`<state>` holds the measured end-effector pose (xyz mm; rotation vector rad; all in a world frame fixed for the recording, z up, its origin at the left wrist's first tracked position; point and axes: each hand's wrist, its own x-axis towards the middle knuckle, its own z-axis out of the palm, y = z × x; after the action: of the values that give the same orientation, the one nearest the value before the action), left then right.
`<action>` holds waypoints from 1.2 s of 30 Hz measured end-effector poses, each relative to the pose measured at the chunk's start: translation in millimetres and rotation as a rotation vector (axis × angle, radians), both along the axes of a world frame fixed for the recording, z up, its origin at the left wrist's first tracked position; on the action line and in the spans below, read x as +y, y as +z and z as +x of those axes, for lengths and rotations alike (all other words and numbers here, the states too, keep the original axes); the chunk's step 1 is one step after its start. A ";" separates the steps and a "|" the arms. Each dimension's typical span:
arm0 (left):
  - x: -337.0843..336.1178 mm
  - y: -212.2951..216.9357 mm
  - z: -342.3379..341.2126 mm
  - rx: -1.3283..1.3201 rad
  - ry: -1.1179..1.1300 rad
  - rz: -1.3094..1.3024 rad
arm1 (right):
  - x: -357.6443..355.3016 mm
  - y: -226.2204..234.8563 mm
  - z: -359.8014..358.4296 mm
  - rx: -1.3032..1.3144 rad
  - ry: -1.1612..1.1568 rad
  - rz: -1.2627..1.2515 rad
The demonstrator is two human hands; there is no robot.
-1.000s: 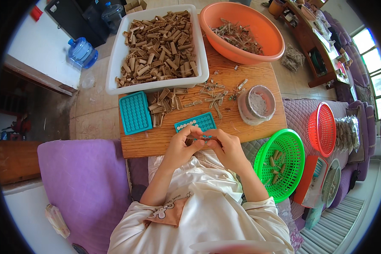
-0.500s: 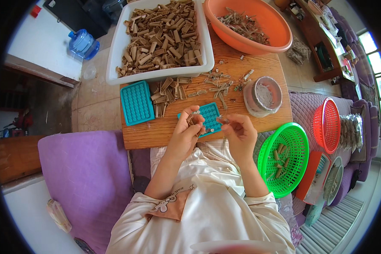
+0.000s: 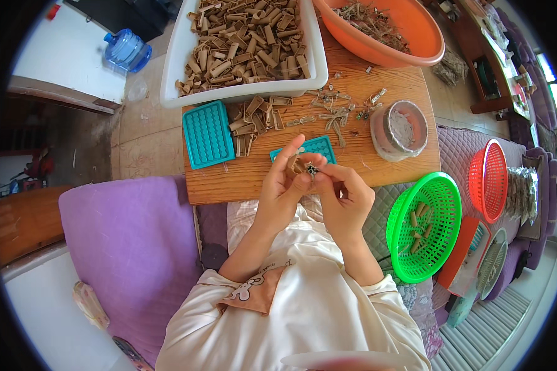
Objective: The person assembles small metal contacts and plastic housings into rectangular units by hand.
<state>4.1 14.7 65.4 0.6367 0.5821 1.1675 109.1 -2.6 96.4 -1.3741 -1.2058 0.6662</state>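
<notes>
My left hand (image 3: pixel 281 195) holds a small brown trough-shaped piece (image 3: pixel 296 166) over the near edge of the table. Fingertips of my right hand (image 3: pixel 348 201) pinch a small black-and-silver part (image 3: pixel 312 169) against that piece, and the hands meet there. Just beyond them lies a teal tray (image 3: pixel 320 147) with round pits, partly hidden by my fingers. A second teal tray (image 3: pixel 208 133) sits to the left. Beside it are several loose brown pieces (image 3: pixel 254 120). Farther right, thin clear-and-silver strands (image 3: pixel 337 117) lie on the wood.
A white bin (image 3: pixel 244 94) full of brown pieces and an orange basin (image 3: pixel 408 59) of strands stand at the table's far side. A round tub (image 3: pixel 382 139) with pale contents is at right. A green basket (image 3: pixel 455 229) and red basket (image 3: pixel 476 176) stand right of the wooden table (image 3: pixel 254 185).
My right hand has moved left and joined my left hand, bringing the small part up to the brown piece. The whole view has shifted slightly, so the table appears higher.
</notes>
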 end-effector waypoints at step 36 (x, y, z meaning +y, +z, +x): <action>1.3 0.8 -6.0 0.022 -0.083 -0.112 | -10.6 -18.0 6.2 -0.231 0.199 0.037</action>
<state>-1.8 15.9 66.2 0.5734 0.6296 1.0435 115.3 -13.3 78.4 -1.3371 -1.5469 0.6318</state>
